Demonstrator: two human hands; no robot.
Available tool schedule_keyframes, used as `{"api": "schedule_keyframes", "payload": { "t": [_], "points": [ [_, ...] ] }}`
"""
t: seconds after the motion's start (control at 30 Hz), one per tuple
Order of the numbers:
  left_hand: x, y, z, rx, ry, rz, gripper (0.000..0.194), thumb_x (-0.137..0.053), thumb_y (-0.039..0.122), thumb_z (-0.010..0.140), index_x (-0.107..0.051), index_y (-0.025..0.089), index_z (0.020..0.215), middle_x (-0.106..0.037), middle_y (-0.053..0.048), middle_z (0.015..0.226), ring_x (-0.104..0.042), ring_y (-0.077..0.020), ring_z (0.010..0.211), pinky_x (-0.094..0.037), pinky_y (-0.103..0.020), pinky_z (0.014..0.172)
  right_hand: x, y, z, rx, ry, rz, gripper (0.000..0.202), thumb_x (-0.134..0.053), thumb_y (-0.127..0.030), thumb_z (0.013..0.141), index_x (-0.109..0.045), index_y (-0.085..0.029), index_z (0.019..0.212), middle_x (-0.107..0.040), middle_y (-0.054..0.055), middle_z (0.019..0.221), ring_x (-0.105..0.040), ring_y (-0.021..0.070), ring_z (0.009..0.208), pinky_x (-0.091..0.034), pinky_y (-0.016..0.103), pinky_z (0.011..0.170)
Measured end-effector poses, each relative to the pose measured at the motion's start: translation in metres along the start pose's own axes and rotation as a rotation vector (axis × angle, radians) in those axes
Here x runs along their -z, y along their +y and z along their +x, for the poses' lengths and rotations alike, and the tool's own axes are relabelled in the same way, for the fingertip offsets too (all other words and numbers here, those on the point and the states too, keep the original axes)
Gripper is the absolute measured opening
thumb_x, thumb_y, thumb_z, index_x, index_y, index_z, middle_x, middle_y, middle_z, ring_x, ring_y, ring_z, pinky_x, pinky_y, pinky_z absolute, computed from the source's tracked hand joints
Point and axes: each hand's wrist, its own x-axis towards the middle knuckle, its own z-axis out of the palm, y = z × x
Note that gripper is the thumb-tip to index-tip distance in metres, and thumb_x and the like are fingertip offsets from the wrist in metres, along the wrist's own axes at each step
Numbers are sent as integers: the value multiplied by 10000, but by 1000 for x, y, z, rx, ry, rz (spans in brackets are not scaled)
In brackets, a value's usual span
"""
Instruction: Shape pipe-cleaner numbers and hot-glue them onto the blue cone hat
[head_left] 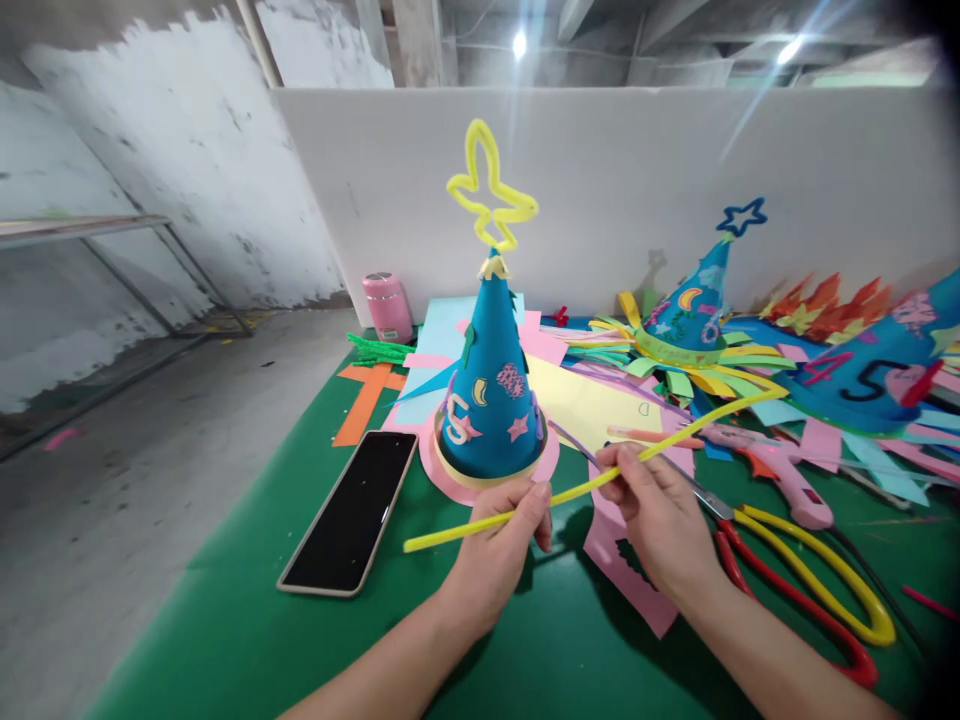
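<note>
A long yellow pipe cleaner (pixel 581 488) runs across in front of me, its right end bent over. My left hand (pixel 506 535) pinches it left of its middle, and my right hand (pixel 649 510) grips it farther right. Just behind my hands stands a blue paper cone hat (pixel 491 375) with a pink brim, a number 5, a moon and pink stars. On its tip rises a yellow pipe-cleaner shape (pixel 491 190) with rounded points. Beneath my right hand lies a pink paper sheet (pixel 626 570) with a dark cut-out or mark.
A phone (pixel 352 515) lies at left on the green table. Red-and-yellow-handled scissors (pixel 795 580) and a pink glue gun (pixel 780 470) lie at right. Farther back are a pink bottle (pixel 388 308), a star-topped hat (pixel 694 300), another blue hat (pixel 862 375) and paper strips.
</note>
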Motion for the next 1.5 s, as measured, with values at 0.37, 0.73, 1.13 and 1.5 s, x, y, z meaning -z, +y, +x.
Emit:
{"api": "schedule_keyframes", "payload": {
  "t": [0.37, 0.73, 1.13, 1.5],
  "points": [
    [0, -7, 0, 103, -97, -127, 375, -500, 392, 785, -499, 148, 500, -473, 2, 494, -456, -108, 512, -361, -246, 554, -11, 2, -21, -77, -275, -117, 191, -520, -350, 819, -600, -182, 861, -485, -18, 585, -441, 101, 537, -365, 223, 492],
    [9, 6, 5, 135, -16, -488, 347, -448, 266, 803, -481, 151, 477, -451, 11, 493, -453, -112, 518, -355, -250, 547, 7, -2, -9, 71, -261, -78, 136, -521, -259, 815, -618, -213, 900, -545, 13, 718, -497, 129, 624, -402, 259, 576],
    [9, 4, 4, 209, -241, -324, 361, -489, 273, 774, -490, 146, 436, -447, 1, 476, -460, -116, 512, -350, -248, 546, 5, -15, -2, -306, -679, -171, 329, -514, -412, 790, -627, -146, 633, -479, -14, 527, -384, 89, 484, -294, 216, 464],
    [8, -3, 6, 204, -118, -219, 252, -524, 324, 760, -509, 151, 577, -485, 11, 537, -442, -102, 523, -369, -239, 555, 4, -13, 0, -407, -601, -228, 251, -526, -355, 779, -524, -161, 622, -407, -51, 504, -327, 67, 445, -229, 200, 429]
  ]
}}
